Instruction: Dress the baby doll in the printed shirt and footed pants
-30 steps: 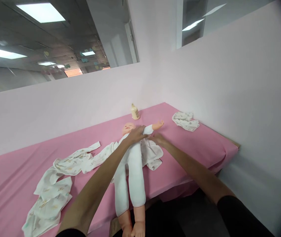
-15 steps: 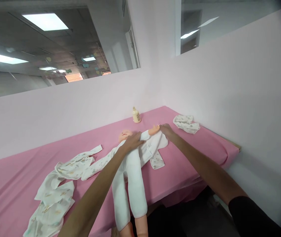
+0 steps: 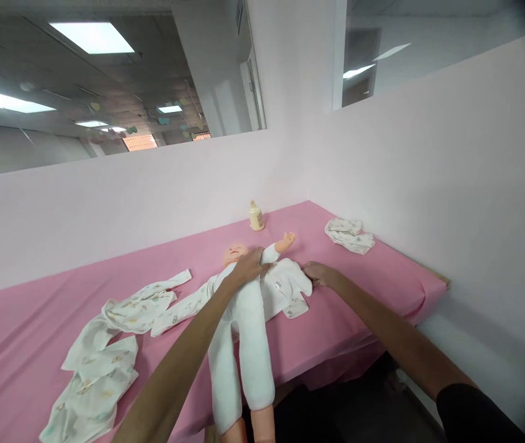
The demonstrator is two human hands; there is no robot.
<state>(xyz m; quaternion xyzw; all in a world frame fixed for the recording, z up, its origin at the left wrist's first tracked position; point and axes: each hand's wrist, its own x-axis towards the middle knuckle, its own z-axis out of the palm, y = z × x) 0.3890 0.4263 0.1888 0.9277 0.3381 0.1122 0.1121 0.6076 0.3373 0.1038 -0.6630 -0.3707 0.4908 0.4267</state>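
A baby doll (image 3: 248, 332) with a white cloth body lies on its back, head far from me and feet at the near edge. My left hand (image 3: 249, 266) is closed around its upper arm near the shoulder, and the bare doll hand points up and right. Beneath the doll spreads a white printed baby shirt (image 3: 285, 286); a printed sleeve covers the doll's other arm. At the shirt's right edge, my right hand (image 3: 320, 274) is closed on the cloth, its fingertips partly hidden.
Printed baby clothes (image 3: 91, 381) lie spread at the left of the pink-covered table (image 3: 350, 307). A cream pump bottle (image 3: 256, 216) stands at the back. Folded printed cloth (image 3: 350, 235) lies by the right wall. White walls with windows border the back and right.
My right hand has come down from beside the doll's hand to the shirt's right edge. The lifted shirt cloth has dropped lower. My left hand stays on the doll's arm.
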